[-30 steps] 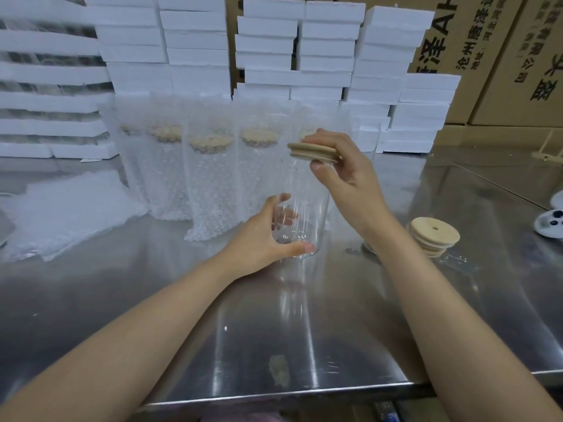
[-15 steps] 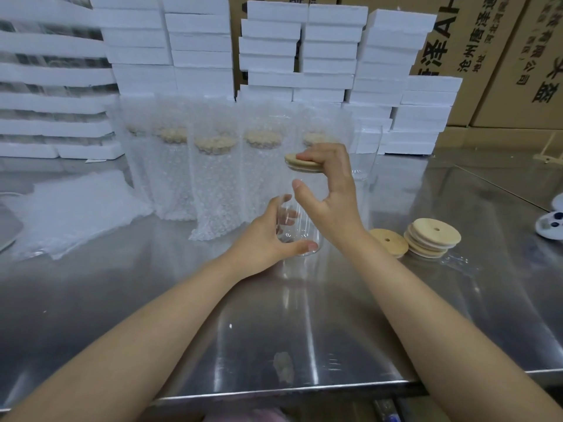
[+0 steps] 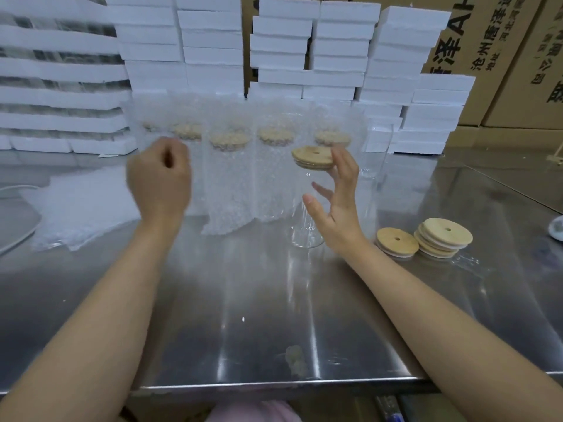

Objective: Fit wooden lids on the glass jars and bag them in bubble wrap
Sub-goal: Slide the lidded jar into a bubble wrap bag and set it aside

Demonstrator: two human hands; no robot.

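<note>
While the lid (image 3: pixel 312 158) sits on the jar (image 3: pixel 305 226) mid-counter (image 3: pixel 243 300), your right hand (image 3: pixel 336 205) spreads its fingers wide beside it. Your left hand (image 3: pixel 158 181) is curled, holding nothing.

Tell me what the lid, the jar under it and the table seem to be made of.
Lid: pale matte wood, possibly bamboo; tan, no shine. Jar: clear glossy glass, apparently; background shows through. Table: likely brushed steel; grey, streaky reflections.

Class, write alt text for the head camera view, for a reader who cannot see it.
A wooden lid sits on a clear glass jar on a steel table, the person's open right hand beside it. The left hand is curled in front of a row of bubble-wrapped lidded jars; loose lids lie at the right.
</note>
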